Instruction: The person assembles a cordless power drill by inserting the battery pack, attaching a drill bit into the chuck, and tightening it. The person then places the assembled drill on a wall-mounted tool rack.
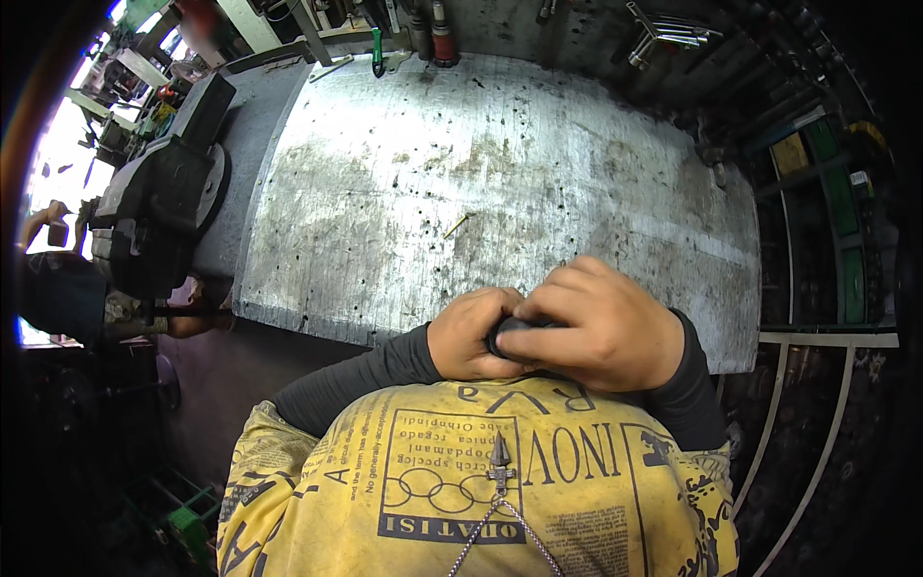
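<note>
Close to my chest, at the near edge of the workbench (356,240), both hands meet around a small black rounded object (511,334). My left hand (471,332) is closed around its left side. My right hand (601,325) lies over it with the fingers curled and the thumb across the top. The fingers hide most of the object, so its kind cannot be made out. Farther up the worn grey top lies a thin yellowish stick-like piece (457,225), apart from both hands.
At left stands a large black bench vise (154,212). A green-handled tool (377,50) and a red and dark bottle (442,43) are at the back edge. Wrenches (668,37) hang at back right, above a green-fronted rack (841,202). Another person (62,288) is beyond the vise.
</note>
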